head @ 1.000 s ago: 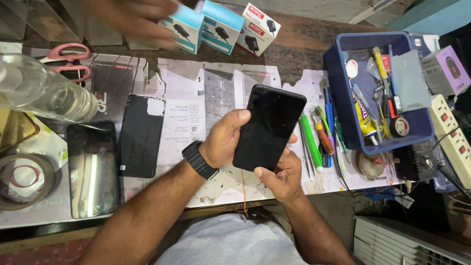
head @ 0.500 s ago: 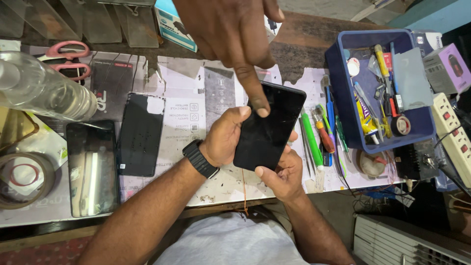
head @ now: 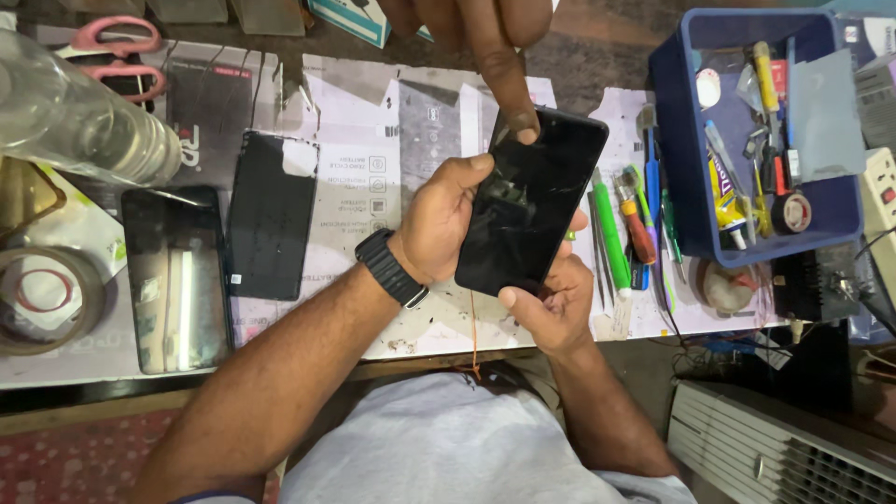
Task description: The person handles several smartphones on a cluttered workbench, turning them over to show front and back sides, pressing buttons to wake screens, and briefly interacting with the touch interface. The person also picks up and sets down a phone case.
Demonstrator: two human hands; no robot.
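Black phone (head: 527, 201), screen up and tilted, is held above the near middle of the tabletop (head: 597, 47) between the person's two hands. The left hand (head: 439, 219), with a dark watch (head: 392, 268) on its wrist, is grasping the phone's left edge, thumb on the glass near the top. The right hand (head: 551, 303) is cupped under the near end, thumb pressed to the bottom corner. From the far side another person's hand (head: 499, 56) reaches in, and its forefinger rests on the far end of the screen.

The work in hand looks like a check of the dark, scuffed-looking glass, with the visitor pointing out a spot. I judge that any further handling calls for a steady hold by the edges, so the screen stays bare under that finger.

To the left, two dark flat panels (head: 273, 215) lie side by side on printed paper sheets (head: 359, 159); a clear plastic bottle (head: 75, 117) and pink scissors (head: 117, 51) lie farther left. To the right lie a green-handled tool (head: 611, 238) and a blue bin (head: 667, 159) of small tools.

Half a second ago the visitor's finger pointed slightly lower on the screen; it now sits at the far edge. A second ago that hand was back over the small boxes. The person's own grip has not changed.
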